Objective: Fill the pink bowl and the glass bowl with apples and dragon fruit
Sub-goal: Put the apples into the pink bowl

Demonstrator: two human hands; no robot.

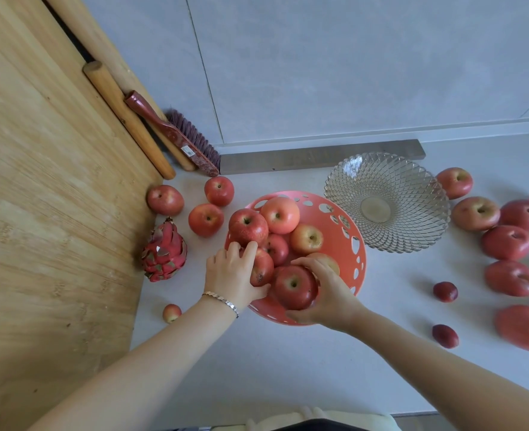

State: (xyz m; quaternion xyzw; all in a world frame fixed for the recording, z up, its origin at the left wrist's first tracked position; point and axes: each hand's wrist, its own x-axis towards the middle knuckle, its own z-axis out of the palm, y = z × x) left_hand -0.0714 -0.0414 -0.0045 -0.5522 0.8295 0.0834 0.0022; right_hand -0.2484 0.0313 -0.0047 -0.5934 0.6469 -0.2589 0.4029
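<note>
The pink bowl [348,231] with cut-out holes stands in the middle of the counter and holds several red apples. My left hand [230,275] grips an apple [261,267] at the bowl's near-left side. My right hand [328,290] wraps a large dark red apple [294,286] at the near rim. The glass bowl [387,202] sits empty just behind and to the right. A dragon fruit [163,251] lies to the left against the wooden board. Three apples [207,219] lie behind the dragon fruit. Several more apples [507,242] lie on the right.
A big wooden board [48,181] covers the left side. Rolling pins [126,116] and a red brush [176,135] lean at its back edge. Small dark plums [445,291] and a small peach-coloured fruit [172,313] lie on the counter. A grey strip [319,155] runs along the wall.
</note>
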